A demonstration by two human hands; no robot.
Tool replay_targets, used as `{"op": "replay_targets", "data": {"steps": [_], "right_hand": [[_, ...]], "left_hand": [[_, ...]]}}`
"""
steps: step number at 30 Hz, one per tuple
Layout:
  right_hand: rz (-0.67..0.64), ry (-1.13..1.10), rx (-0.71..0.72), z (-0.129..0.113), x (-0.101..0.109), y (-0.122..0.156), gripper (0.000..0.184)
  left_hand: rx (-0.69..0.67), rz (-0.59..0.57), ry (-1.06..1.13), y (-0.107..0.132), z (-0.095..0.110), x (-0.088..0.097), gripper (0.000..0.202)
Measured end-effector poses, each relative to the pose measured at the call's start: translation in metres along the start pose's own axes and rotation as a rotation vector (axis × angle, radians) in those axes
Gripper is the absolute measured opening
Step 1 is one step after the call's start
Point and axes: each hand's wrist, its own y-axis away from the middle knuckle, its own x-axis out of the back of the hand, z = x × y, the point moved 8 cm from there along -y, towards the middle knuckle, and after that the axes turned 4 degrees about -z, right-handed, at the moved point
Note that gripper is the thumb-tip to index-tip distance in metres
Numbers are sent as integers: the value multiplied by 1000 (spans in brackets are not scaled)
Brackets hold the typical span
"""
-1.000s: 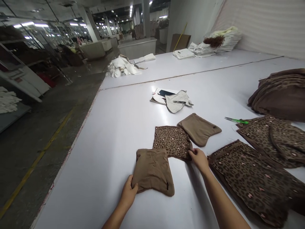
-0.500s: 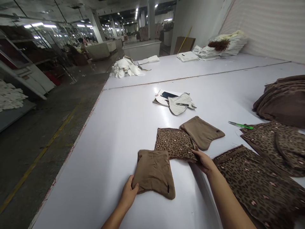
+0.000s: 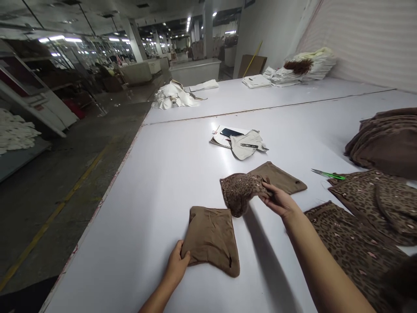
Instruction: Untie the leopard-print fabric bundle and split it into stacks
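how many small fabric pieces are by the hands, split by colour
Plain brown pieces: 2, one under the left hand at, one lying flat further back
Leopard-print piece: 1, lifted by the right hand at
Total: 3

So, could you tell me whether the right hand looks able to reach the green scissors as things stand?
Probably yes: bare table lies between the right hand and the green scissors, though it holds the leopard piece.
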Motion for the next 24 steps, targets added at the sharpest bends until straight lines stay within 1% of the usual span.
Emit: {"op": "replay_targets", "data": {"steps": [3,5,7,9,10,12,13,15,18,20,22,24], "right_hand": [[-59,-27,35,-25,-31,10,11],[-102,-30,50,-37,-51,22,9],[-145,-25,66,-47,-67,36,10],[-176,-19,93,-54,-74,50,14],[-176,-16,109,-56,-73,57,14],[-141,-11,131,-51,-59,67,12],[-110,-9,129,-42,-47,70,11],[-39,-1,85,-10,-18,71,10],[80,21,-55,60,28,68,14],[159,27,-126,100,52,65,17],[210,17,-158,124,68,60,19],[235,-2,-176,134,77,55,20]], "left_hand": [[-12,91,-54,6,7,2,42],[-50,171,-139,11,20,5,51],[-116,212,-253,15,37,5,54],[-189,219,-338,19,54,3,53],[-221,219,-348,22,59,2,52],[-269,218,-336,27,65,2,50],[-277,212,-320,29,63,2,49],[-264,194,-290,35,53,2,48],[-194,178,-264,45,29,3,48],[-138,170,-257,53,13,6,48],[-90,163,-265,60,0,11,49],[-53,160,-281,65,-9,16,49]]}}
